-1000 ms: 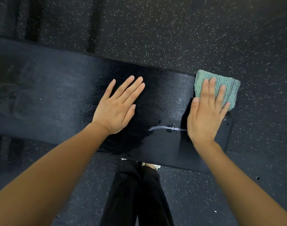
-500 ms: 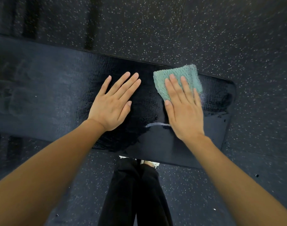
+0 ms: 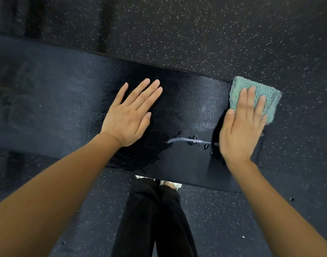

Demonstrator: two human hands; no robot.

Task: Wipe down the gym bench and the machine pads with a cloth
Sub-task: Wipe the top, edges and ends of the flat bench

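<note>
The left hand lay flat on the black padded surface, fingers straight and slightly spread, holding nothing. At the far right end, the right hand pressed a green cloth down with straight fingers, the cloth reaching past the edge. A wet streak shone between the hands.

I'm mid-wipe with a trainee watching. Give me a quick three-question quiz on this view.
1. Which hand presses the folded teal knitted cloth? A the left; B the right; C both.
2. True or false: the left hand lies flat on the black padded gym bench, holding nothing.
3. Fill in: the cloth sits at the bench's ____ end, by the person's own sides.
Key: 1 B, the right hand; 2 true; 3 right.
</note>
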